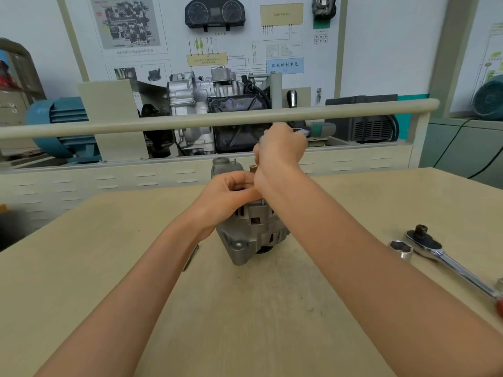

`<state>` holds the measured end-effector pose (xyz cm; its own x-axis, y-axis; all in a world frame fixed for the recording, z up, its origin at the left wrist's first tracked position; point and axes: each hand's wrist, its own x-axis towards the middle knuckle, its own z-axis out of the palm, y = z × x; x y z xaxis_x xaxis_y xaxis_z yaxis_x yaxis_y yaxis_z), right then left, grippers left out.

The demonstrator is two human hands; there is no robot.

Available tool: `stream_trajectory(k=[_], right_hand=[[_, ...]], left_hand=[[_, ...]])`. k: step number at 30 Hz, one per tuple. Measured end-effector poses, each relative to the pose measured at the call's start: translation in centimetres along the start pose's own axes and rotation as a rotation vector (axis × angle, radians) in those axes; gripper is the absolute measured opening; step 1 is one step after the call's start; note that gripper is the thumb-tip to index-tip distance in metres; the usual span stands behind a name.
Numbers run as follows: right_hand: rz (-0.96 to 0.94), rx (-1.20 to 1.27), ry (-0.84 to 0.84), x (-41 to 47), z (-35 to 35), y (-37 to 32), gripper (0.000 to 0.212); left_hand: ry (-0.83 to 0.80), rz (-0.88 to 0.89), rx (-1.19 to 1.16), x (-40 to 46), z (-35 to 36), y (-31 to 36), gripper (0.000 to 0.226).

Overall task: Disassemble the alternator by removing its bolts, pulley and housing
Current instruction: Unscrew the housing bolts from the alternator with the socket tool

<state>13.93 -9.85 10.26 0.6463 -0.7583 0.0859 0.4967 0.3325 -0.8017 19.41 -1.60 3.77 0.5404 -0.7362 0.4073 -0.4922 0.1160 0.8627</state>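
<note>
The grey alternator [251, 235] stands on the beige table [109, 268], its pulley end down and mostly hidden. My left hand [227, 195] grips its top, fingers curled over the rear cover. My right hand [280, 146] is raised above it, wrapped around a tool handle whose end is blurred; the tool's shaft points down toward the alternator's top. A brown terminal stud [253, 168] and a grey mounting ear [221, 163] stick up behind my hands.
A ratchet wrench [446, 259] with a red grip lies at the right, a loose socket [400, 249] beside its head. A thin dark rod [190, 257] lies under my left forearm. A rail [109, 124] and engine display stand behind the table.
</note>
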Motion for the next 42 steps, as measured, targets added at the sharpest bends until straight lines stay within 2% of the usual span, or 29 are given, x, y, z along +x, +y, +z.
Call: stream_trajectory(k=[3, 6, 10, 14, 16, 17, 18, 21, 22, 23, 25, 27, 31, 36, 38, 42], right_hand=[[0.183, 0.007, -0.069, 0.1, 0.2, -1.5, 0.022], [0.298, -0.101, -0.268, 1.0, 0.0, -1.7, 0.030], [0.609, -0.083, -0.613, 2.6, -0.8, -2.3, 0.027], [0.717, -0.074, -0.797, 3.0, -1.2, -2.3, 0.031], [0.666, -0.104, -0.791, 2.5, -1.1, -2.4, 0.029], [0.615, -0.103, -0.729, 2.1, -1.0, -2.3, 0.027], [0.543, -0.085, -0.617, 1.6, -0.7, -2.1, 0.026], [0.191, 0.107, -0.112, 0.0, 0.1, -1.1, 0.019], [0.108, 0.200, -0.002, -0.4, 0.4, -0.8, 0.016], [0.072, 0.273, 0.035, -0.6, 0.7, -0.7, 0.016], [0.082, 0.250, 0.013, -0.4, 1.1, -1.0, 0.016], [0.134, 0.143, -0.004, 0.3, 1.3, -1.5, 0.027], [0.218, 0.107, -0.068, 0.6, 1.3, -1.4, 0.012], [0.291, 0.021, -0.199, 1.5, 1.2, -1.5, 0.027], [0.402, -0.039, -0.310, 2.2, 0.8, -2.0, 0.029], [0.780, -0.112, -0.723, 3.8, 0.1, -2.4, 0.027]], left_hand=[[-0.028, -0.025, -0.028, 0.0, -0.1, 0.2, 0.011], [-0.070, -0.043, -0.081, -0.1, -0.4, 0.3, 0.018], [-0.067, -0.065, -0.076, 0.1, -0.6, 0.2, 0.022], [-0.041, -0.058, -0.062, 0.3, -0.6, 0.0, 0.030], [-0.032, -0.052, -0.070, 0.3, -0.6, -0.1, 0.031], [-0.029, -0.048, -0.076, 0.3, -0.6, -0.2, 0.029], [-0.027, -0.044, -0.072, 0.3, -0.6, -0.2, 0.025], [-0.031, -0.025, -0.040, 0.3, -0.5, -0.2, 0.006], [-0.039, -0.016, -0.022, 0.3, -0.5, -0.2, 0.011], [-0.050, -0.011, -0.007, 0.3, -0.6, -0.2, 0.015], [-0.055, -0.021, -0.015, 0.2, -0.7, -0.2, 0.012], [-0.048, -0.042, -0.040, 0.3, -0.8, -0.2, 0.010], [-0.091, -0.051, -0.072, 0.1, -0.8, 0.1, 0.027], [-0.133, -0.071, -0.106, 0.0, -0.9, 0.3, 0.029], [-0.126, -0.078, -0.109, 0.1, -0.9, 0.3, 0.031], [-0.117, -0.076, -0.108, 0.0, -0.7, 0.4, 0.024]])
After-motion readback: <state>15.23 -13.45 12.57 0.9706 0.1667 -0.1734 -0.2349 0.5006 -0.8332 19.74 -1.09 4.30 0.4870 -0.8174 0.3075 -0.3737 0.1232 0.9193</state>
